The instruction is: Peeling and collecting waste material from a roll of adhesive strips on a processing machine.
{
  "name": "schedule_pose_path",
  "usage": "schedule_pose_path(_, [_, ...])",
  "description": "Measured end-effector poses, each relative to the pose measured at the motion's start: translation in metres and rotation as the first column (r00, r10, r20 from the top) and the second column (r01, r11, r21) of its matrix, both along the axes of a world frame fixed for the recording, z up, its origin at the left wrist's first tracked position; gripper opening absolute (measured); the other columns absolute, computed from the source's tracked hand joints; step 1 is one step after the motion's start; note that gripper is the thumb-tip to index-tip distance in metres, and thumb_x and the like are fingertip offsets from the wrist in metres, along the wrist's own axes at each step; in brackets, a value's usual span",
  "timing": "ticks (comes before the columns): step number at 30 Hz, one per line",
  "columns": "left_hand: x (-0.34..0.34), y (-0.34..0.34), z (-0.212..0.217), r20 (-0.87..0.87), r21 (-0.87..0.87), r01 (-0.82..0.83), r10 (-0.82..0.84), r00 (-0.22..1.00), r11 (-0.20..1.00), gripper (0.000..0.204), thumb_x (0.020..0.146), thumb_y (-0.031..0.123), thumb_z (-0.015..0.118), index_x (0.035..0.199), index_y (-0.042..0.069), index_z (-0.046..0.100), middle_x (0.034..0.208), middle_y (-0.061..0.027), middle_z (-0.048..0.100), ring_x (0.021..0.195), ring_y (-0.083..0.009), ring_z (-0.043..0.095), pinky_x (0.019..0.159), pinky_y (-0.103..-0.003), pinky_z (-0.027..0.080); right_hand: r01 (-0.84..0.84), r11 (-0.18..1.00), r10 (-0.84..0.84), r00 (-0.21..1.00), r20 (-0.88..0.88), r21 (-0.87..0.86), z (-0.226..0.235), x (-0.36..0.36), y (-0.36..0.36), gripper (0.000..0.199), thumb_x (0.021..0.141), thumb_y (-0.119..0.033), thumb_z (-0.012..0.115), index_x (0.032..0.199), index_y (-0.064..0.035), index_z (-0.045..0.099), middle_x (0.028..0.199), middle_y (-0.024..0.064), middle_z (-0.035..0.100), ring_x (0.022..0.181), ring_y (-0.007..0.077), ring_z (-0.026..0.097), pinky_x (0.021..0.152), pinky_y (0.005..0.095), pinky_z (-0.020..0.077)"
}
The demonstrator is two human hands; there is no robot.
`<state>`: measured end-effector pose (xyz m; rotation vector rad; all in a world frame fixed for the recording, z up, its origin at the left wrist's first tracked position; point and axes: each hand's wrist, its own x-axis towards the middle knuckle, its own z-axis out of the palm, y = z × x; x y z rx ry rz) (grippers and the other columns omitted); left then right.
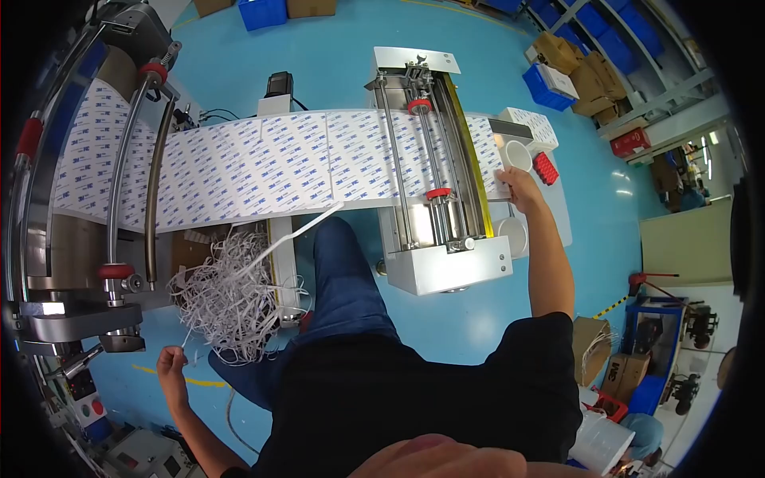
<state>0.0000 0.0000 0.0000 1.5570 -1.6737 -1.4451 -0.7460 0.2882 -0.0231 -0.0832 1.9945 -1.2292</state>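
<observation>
A long white sheet (239,171) with blue print runs from the machine at left through a roller unit (434,167) at right. At the sheet's right end, my right hand (520,190) is closed on its edge, just past the rollers. Low at the left, my left hand (170,362) is closed in a pinch on a thin white strip (187,338), which runs up toward a tangled heap of white strips (235,295). Another narrow strip (299,231) slants from the sheet's near edge into the heap. The right fingertips are partly hidden.
Beyond the roller unit stand white round tubs (518,155), a red block (546,168) and a printed white box (532,127). A machine with steel rods and red collars (115,271) fills the left. Blue bins (550,86) and cartons (594,84) stand at the back right.
</observation>
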Motion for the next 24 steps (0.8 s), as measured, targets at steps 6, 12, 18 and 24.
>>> schedule_pose_path(6, [0.015,-0.008,0.005,-0.143,0.041,-0.039,0.045,0.989,0.998,0.014,0.09,0.015,0.054,0.079,0.006,0.051,0.069,0.0025,0.045,0.066,-0.0074,0.041,0.064,-0.023,0.034,-0.001,0.987,-0.037,0.973,-0.227,-0.163,0.003,0.009,0.003,0.016,0.084,-0.014,0.059,0.096,-0.0037,0.056,0.084,0.0045,0.062,0.068,0.0114,0.058,0.064,0.0247,0.0473])
schedule_pose_path(12, [0.022,-0.013,-0.01,-0.242,0.047,-0.065,0.075,0.967,0.997,0.013,0.092,0.015,0.051,0.081,0.008,0.05,0.069,0.0022,0.043,0.065,-0.008,0.039,0.066,-0.023,0.035,0.077,0.779,-0.366,0.862,-0.351,-0.623,0.071,0.053,0.031,0.026,0.084,-0.004,0.056,0.107,0.0032,0.047,0.096,0.0111,0.062,0.082,0.0139,0.061,0.076,0.0255,0.0484])
schedule_pose_path(18, [0.02,-0.017,-0.006,-0.276,0.037,-0.03,0.039,0.96,0.999,0.015,0.092,0.018,0.052,0.081,0.008,0.048,0.069,0.0007,0.046,0.065,-0.0084,0.041,0.067,-0.023,0.035,0.063,0.649,-0.393,0.881,-0.264,-0.758,0.125,0.128,0.024,0.023,0.085,-0.006,0.056,0.105,0.0018,0.047,0.094,0.0118,0.063,0.082,0.0129,0.061,0.077,0.0257,0.049])
schedule_pose_path(24, [0.02,-0.016,-0.009,-0.332,0.023,-0.054,0.058,0.941,0.998,0.016,0.092,0.018,0.052,0.081,0.008,0.048,0.071,0.0001,0.047,0.065,-0.0083,0.042,0.066,-0.023,0.036,0.031,0.619,-0.384,0.883,-0.269,-0.785,0.136,0.141,0.02,0.023,0.085,-0.007,0.057,0.104,0.0017,0.047,0.094,0.0117,0.063,0.083,0.0129,0.061,0.078,0.026,0.0488])
